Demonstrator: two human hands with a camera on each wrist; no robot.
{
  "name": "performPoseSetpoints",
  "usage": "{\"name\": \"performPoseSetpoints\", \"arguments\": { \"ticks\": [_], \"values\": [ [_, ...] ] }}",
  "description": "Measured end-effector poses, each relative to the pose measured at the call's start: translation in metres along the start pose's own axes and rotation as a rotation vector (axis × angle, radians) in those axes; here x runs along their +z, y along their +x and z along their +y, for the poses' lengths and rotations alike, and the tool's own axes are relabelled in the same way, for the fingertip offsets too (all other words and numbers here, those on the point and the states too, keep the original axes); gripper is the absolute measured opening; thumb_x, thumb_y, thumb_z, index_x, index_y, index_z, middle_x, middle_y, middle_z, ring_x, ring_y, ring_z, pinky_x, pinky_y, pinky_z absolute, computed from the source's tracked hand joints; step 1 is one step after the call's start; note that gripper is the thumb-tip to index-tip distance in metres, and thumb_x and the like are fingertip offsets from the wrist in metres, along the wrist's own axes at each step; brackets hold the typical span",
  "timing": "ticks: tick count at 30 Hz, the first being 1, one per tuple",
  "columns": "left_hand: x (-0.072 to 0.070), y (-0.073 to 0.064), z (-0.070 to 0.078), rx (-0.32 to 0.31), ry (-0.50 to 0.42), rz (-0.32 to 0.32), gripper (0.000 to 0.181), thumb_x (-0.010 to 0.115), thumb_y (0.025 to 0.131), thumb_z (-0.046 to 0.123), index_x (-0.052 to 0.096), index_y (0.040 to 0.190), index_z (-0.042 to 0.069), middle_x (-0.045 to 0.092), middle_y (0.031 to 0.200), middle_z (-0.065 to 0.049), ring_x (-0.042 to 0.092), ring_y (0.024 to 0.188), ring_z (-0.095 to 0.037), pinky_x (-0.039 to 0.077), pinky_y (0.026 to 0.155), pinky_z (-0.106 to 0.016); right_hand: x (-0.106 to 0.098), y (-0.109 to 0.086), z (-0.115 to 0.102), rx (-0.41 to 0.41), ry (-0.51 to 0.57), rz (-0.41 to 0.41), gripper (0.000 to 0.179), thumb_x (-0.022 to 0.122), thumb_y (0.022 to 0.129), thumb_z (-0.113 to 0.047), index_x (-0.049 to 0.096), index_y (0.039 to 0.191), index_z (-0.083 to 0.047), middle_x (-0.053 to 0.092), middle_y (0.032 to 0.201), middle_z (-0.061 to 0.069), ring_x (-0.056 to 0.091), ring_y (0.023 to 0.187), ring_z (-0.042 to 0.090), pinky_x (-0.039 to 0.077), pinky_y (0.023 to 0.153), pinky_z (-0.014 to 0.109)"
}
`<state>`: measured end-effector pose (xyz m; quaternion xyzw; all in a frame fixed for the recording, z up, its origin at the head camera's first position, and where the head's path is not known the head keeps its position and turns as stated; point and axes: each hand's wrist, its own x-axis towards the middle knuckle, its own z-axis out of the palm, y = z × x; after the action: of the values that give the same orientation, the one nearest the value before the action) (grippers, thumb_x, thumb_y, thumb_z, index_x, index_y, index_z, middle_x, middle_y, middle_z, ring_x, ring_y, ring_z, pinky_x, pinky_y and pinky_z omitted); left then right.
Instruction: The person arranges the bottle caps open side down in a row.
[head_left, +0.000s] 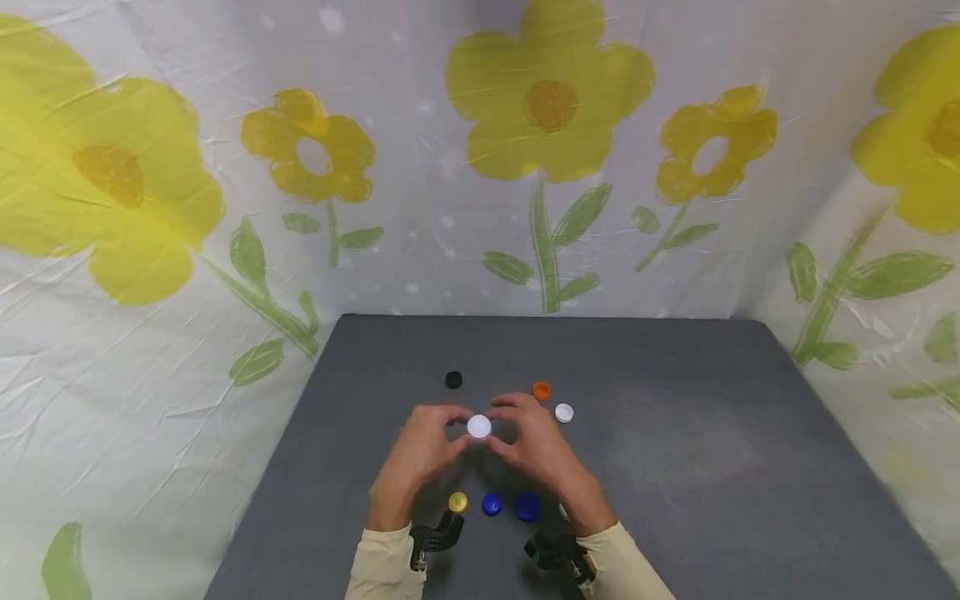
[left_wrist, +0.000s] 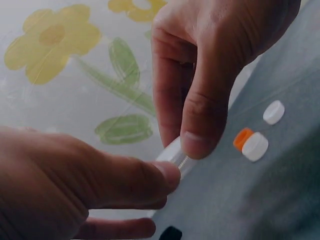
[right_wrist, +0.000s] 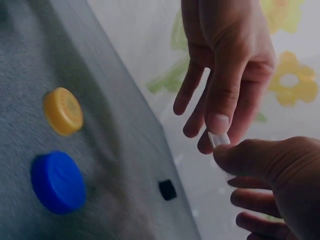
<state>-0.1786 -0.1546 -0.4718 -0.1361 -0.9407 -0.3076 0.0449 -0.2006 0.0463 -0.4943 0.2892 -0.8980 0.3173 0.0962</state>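
Between my two hands is a white bottle cap with a translucent, ribbed side, raised above the grey table. My left hand pinches it from the left with thumb and fingertips. From the right, my right hand grips the opposite edge in the same way. Both thumbs press close together on the cap in the left wrist view. Past the right hand sit an orange cap and another white cap. A black cap lies beyond the left hand.
Nearer the body, a gold cap, a small blue cap and a larger blue cap stand in a row. Another pale cap is partly hidden by the right wrist. A flowered curtain surrounds the table's back and sides.
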Motion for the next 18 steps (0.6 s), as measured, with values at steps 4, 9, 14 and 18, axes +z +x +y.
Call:
{"name": "performPoseSetpoints", "arguments": {
  "ticks": [4,9,14,18],
  "values": [
    [0.002,-0.003,-0.007,-0.063,0.023,-0.009,0.023,0.083,0.082,0.013,0.077,0.103,0.011,0.075,0.106,-0.006,0.069,0.098,-0.024,0.055,0.086,-0.045,0.012,0.004,-0.003,-0.007,-0.047,-0.033,0.033,0.082,0.084,-0.028,0.076,0.112,-0.012,0.067,0.125,0.008,0.061,0.118,0.028,0.05,0.101,0.047],
    [0.008,-0.006,-0.015,-0.124,0.065,-0.007,0.022,0.085,0.08,0.015,0.077,0.1,0.012,0.075,0.107,-0.007,0.069,0.102,-0.027,0.055,0.086,-0.047,0.022,0.006,-0.007,-0.008,-0.08,-0.079,0.03,0.082,0.084,-0.027,0.077,0.109,-0.011,0.068,0.123,0.009,0.06,0.117,0.027,0.051,0.098,0.044],
    [0.014,-0.01,-0.021,-0.135,0.119,0.002,0.02,0.086,0.078,0.016,0.078,0.096,0.013,0.075,0.102,-0.008,0.07,0.095,-0.024,0.055,0.079,-0.044,0.035,0.005,-0.006,-0.015,-0.124,-0.103,0.027,0.082,0.084,-0.025,0.078,0.106,-0.012,0.069,0.12,0.008,0.061,0.114,0.026,0.051,0.098,0.042],
    [0.016,-0.012,-0.024,-0.133,0.144,0.011,0.018,0.088,0.075,0.015,0.077,0.09,0.012,0.075,0.095,-0.008,0.069,0.087,-0.024,0.055,0.074,-0.043,0.043,0.006,-0.006,-0.015,-0.127,-0.109,0.025,0.082,0.082,-0.024,0.078,0.103,-0.01,0.069,0.118,0.009,0.061,0.111,0.026,0.051,0.097,0.041]
  ]
}}
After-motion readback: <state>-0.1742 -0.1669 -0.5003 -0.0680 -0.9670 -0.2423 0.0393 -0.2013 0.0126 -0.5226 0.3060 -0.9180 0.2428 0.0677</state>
